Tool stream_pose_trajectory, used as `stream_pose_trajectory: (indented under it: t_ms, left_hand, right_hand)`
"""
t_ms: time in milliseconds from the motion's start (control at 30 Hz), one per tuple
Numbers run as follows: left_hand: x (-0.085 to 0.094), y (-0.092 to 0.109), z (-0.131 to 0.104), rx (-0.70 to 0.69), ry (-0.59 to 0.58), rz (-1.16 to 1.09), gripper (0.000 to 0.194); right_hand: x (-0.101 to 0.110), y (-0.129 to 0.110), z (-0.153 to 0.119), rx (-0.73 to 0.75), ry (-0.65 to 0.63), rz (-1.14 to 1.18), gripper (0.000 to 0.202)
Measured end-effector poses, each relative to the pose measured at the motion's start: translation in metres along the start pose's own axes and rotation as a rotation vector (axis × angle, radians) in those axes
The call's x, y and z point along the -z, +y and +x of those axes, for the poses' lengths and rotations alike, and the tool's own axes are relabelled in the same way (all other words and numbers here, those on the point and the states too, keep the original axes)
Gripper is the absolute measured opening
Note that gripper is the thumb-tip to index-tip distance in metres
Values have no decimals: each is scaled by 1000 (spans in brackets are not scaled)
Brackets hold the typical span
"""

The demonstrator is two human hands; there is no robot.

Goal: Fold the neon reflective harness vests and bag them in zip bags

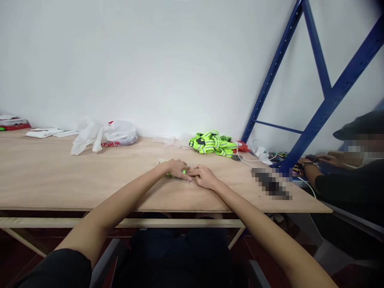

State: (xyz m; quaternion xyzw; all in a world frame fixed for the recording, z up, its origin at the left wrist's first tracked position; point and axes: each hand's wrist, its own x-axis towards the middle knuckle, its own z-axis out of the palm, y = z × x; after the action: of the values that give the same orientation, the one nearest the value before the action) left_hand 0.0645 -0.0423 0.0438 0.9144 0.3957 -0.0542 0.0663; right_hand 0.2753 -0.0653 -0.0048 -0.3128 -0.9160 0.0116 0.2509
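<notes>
A clear plastic bag (pixel 182 180) lies on the wooden table in front of me, with a folded neon-yellow reflective strap (pixel 171 175) in it, mostly covered by my hand. My left hand (pixel 178 168) rests over the bag with curved fingers, gripping it against the tabletop. From the right, my right hand (pixel 204 176) meets the left fingertips at the bag's open-looking edge, its fingers bent and closed there. The exact pinch is hidden between the two hands.
Behind my hands lies a heap of neon reflective straps (pixel 211 143). White plastic bags (pixel 120 133) sit at the back left. A blurred dark object (pixel 271 184) is on the right. A blue metal frame (pixel 312 124) rises there, with a person (pixel 354 180) beyond it.
</notes>
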Motion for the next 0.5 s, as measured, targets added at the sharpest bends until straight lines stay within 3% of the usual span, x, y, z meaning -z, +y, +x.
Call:
stream_pose_trajectory:
  t_ms: [133, 267, 400, 500]
  left_hand:
    - [-2, 5, -7, 51, 86, -7, 99]
    - [4, 1, -25, -79, 93, 49, 75]
    - [17, -23, -53, 33, -16, 122, 60]
    - [21, -56, -74, 164, -7, 176, 49]
  right_hand:
    - [0, 2, -2, -29, 90, 17, 59]
    - [-2, 8, -4, -108, 183, 55, 60]
    - [-4, 12, -4, -135, 179, 83, 56]
    - [-5, 13, -3, -147, 180, 97, 55]
